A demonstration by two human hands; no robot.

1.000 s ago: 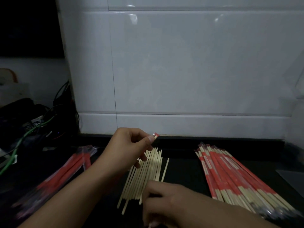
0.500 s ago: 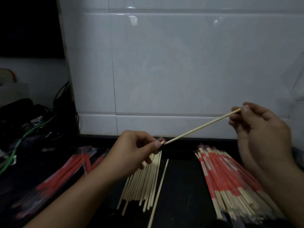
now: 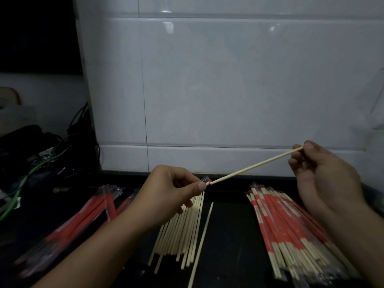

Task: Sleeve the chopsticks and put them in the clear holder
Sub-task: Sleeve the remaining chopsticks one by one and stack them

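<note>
Pinching a red sleeve's [image 3: 206,181] mouth in the left hand [image 3: 172,191], a person grips one chopstick [image 3: 252,167] by its far end with the right hand [image 3: 320,175] above the counter's [image 3: 230,235] loose chopsticks [image 3: 182,229], its tip at the opening, apparently needing a straight push in next.

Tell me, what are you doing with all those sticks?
A person is putting chopsticks into sleeves. The right hand holds one bare chopstick by its far end, aiming its tip at the mouth of a red sleeve pinched in the left hand. More bare chopsticks lie on the dark counter, with a sleeved pile on the right.
</note>
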